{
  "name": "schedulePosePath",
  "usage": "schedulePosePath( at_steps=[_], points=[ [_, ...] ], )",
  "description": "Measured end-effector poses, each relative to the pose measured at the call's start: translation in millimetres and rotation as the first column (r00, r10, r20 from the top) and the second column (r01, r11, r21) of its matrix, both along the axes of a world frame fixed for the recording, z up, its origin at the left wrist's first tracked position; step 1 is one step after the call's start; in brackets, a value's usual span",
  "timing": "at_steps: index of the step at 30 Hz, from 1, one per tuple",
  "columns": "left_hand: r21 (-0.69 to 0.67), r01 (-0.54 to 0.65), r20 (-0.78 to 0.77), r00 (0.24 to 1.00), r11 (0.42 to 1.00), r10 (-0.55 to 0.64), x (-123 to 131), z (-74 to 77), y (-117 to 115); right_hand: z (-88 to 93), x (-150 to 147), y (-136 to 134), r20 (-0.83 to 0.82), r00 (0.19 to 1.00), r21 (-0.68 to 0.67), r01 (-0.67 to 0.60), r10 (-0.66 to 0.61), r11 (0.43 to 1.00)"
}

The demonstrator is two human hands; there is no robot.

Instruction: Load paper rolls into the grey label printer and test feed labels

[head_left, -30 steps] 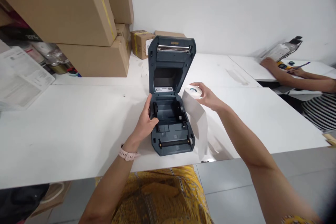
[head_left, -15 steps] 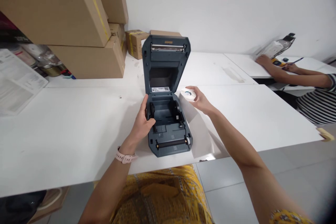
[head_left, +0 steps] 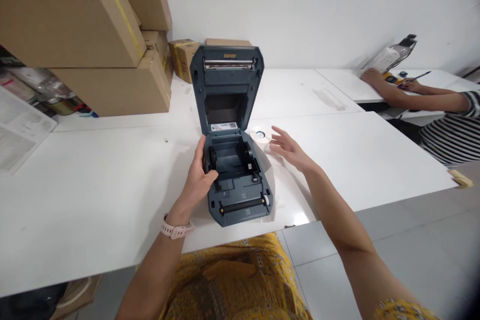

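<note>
A dark grey label printer [head_left: 234,180] sits on the white table [head_left: 93,185] with its lid [head_left: 227,87] raised and its roll bay bare. My left hand [head_left: 198,172] grips the printer's left side, thumb inside the bay by the roll holder. A white label roll [head_left: 260,135] lies flat on the table just right of the printer. My right hand [head_left: 288,146] hovers beside the roll with fingers spread, holding nothing.
Stacked cardboard boxes [head_left: 90,35] crowd the back left, with papers [head_left: 18,127] at the far left. Smaller boxes [head_left: 183,57] stand behind the printer. Another person's arms [head_left: 412,95] rest on a table at the right, near a pen and a bag.
My right hand set the label roll down on the table beside the printer and let go, fingers spreading. My left hand stayed on the printer. The camera view shifted slightly.
</note>
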State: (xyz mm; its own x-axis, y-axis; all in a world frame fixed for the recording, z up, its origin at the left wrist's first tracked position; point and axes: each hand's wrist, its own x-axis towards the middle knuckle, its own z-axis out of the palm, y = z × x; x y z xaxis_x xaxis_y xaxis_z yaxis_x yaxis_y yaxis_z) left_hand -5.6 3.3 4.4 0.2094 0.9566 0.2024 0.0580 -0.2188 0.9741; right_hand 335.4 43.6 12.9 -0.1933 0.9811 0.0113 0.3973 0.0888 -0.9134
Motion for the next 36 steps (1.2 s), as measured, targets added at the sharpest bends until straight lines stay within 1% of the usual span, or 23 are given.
schedulePosePath(
  at_steps=[2, 5, 7, 8, 10, 12, 14, 15, 16, 17, 19, 20, 21, 22, 23, 24, 26, 28, 31, 36],
  points=[
    [-0.002, -0.006, -0.001, 1.000, 1.000, 0.006, 1, 0.0, 0, -6.6, 9, -18, 0.091, 0.996, 0.033, 0.014, -0.017, 0.999],
    [-0.012, -0.013, 0.014, 1.000, 1.000, 0.014, 3, 2.2, 1, -13.8, 11, -40, 0.289, 0.956, 0.114, 0.005, -0.038, 0.993],
    [-0.016, -0.014, 0.036, 0.999, 1.000, 0.015, 4, 4.1, 1, -12.4, 10, -50, 0.308, 0.948, 0.136, 0.037, -0.078, 0.990],
    [-0.017, -0.015, 0.046, 0.999, 1.000, 0.015, 5, 4.9, 1, -9.0, 12, -54, 0.266, 0.959, 0.133, 0.065, -0.099, 0.989],
    [-0.021, -0.013, 0.059, 0.998, 1.000, 0.015, 6, 5.9, 1, 2.7, 21, -61, 0.100, 0.980, 0.136, 0.160, -0.174, 0.978],
    [-0.022, -0.013, 0.059, 0.998, 1.000, 0.014, 6, 5.9, 1, 19.2, 35, -69, -0.096, 0.968, 0.165, 0.247, -0.233, 0.955],
    [-0.019, -0.013, 0.056, 0.998, 1.000, 0.014, 6, 5.5, 1, 37.5, 46, -78, -0.226, 0.946, 0.217, 0.281, -0.232, 0.935],
    [-0.017, -0.013, 0.055, 0.998, 1.000, 0.014, 6, 5.3, 1, 46.5, 48, -83, -0.257, 0.946, 0.242, 0.259, -0.196, 0.935],
    [-0.017, -0.012, 0.056, 0.998, 1.000, 0.013, 6, 5.1, 0, 55.4, 46, -86, -0.272, 0.954, 0.266, 0.205, -0.130, 0.942],
    [-0.018, -0.010, 0.057, 0.998, 1.000, 0.011, 6, 5.0, 1, 64.1, 39, -89, -0.276, 0.960, 0.290, 0.126, -0.044, 0.949],
    [-0.021, -0.003, 0.065, 0.998, 1.000, 0.005, 6, 4.8, 1, 80.2, 15, -91, -0.239, 0.959, 0.305, -0.076, 0.154, 0.949],
    [-0.021, 0.001, 0.072, 0.997, 1.000, 0.001, 7, 4.5, 2, 87.3, -3, -90, -0.189, 0.950, 0.288, -0.188, 0.248, 0.939],
    [-0.021, 0.006, 0.082, 0.997, 1.000, -0.004, 7, 3.9, 3, 93.2, -22, -87, -0.114, 0.942, 0.256, -0.279, 0.315, 0.926],
    [-0.019, 0.011, 0.094, 0.996, 1.000, -0.009, 7, 3.0, 3, 97.2, -41, -83, -0.014, 0.930, 0.218, -0.355, 0.366, 0.909],
    [-0.017, 0.015, 0.103, 0.995, 1.000, -0.013, 7, 1.9, 4, 99.0, -59, -78, 0.102, 0.906, 0.209, -0.423, 0.411, 0.881],
    [-0.015, 0.018, 0.108, 0.994, 1.000, -0.016, 7, 0.7, 5, 98.3, -76, -72, 0.216, 0.883, 0.232, -0.460, 0.416, 0.857],
    [-0.006, 0.019, 0.109, 0.994, 1.000, -0.018, 7, -2.1, 6, 90.4, -100, -60, 0.413, 0.835, 0.302, -0.502, 0.363, 0.811],
    [0.010, 0.011, 0.103, 0.995, 1.000, -0.012, 6, -4.8, 7, 78.0, -112, -51, 0.538, 0.785, 0.331, -0.532, 0.307, 0.780],
    [0.026, -0.006, 0.104, 0.995, 1.000, 0.004, 5, -8.7, 6, 63.4, -113, -44, 0.619, 0.726, 0.309, -0.576, 0.300, 0.756],
    [0.089, 0.004, 0.099, 0.995, 0.996, -0.013, 5, -16.2, 7, 55.7, -108, -40, 0.641, 0.707, 0.326, -0.603, 0.298, 0.728]
  ],
)
